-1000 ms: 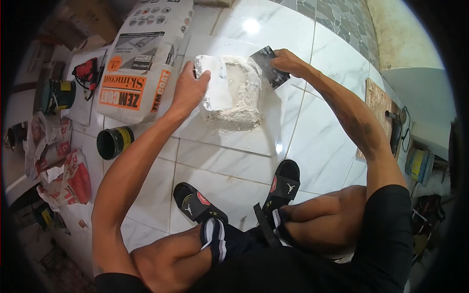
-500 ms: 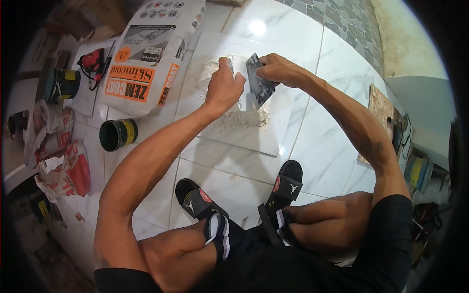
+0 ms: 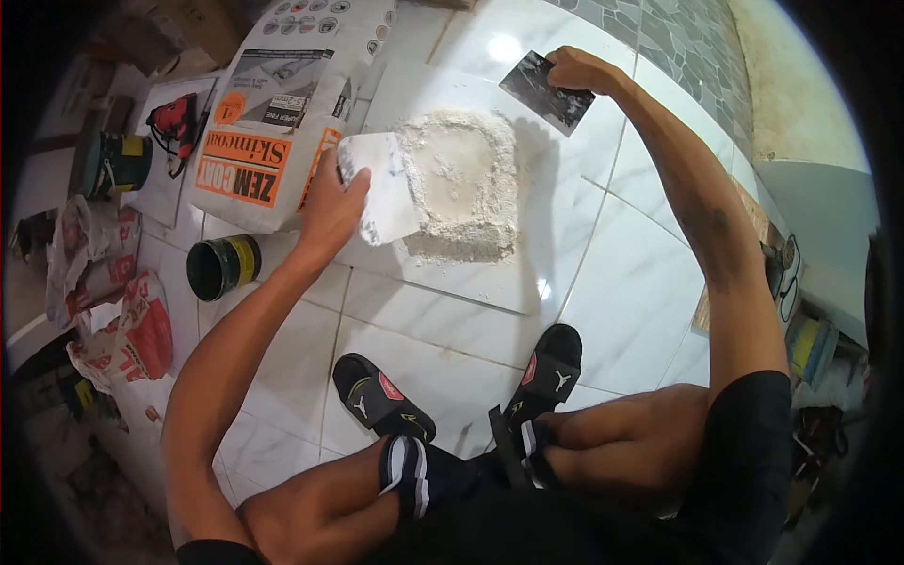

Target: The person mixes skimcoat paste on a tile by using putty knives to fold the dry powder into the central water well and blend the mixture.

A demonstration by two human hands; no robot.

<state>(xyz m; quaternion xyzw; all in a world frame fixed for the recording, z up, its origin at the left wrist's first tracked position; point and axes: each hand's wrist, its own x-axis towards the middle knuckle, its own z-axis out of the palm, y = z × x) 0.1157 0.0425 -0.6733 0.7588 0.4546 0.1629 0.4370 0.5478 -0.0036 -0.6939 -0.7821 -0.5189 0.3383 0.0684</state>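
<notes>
My left hand [image 3: 331, 205] is closed on the near edge of a flat scraper blade [image 3: 388, 193] whose face is coated in white. It is held just left of a low pile of whitish powder [image 3: 461, 247]. The pile has a raised rim around a smooth, wet-looking hollow [image 3: 459, 179], and it lies on a loose marbled tile [image 3: 490, 290]. Out beyond the pile's upper right, my right hand [image 3: 586, 71] grips a second scraper blade [image 3: 548, 92], dark with pale smears. Both blades are apart from the powder.
Left of the powder lies a big Skimcoat bag [image 3: 273, 122], with a dark green tub [image 3: 222, 267] below it. A red power tool [image 3: 173, 127] and another tub [image 3: 122, 162] are farther left. A red-and-white plastic bag [image 3: 127, 330] rests at the left. My sandalled feet [image 3: 381, 400] are below the tile.
My hands have moved apart. The left one carried its white-coated blade leftward off the powder, and the right one took the dark blade up and right. The powder's hollow is now uncovered.
</notes>
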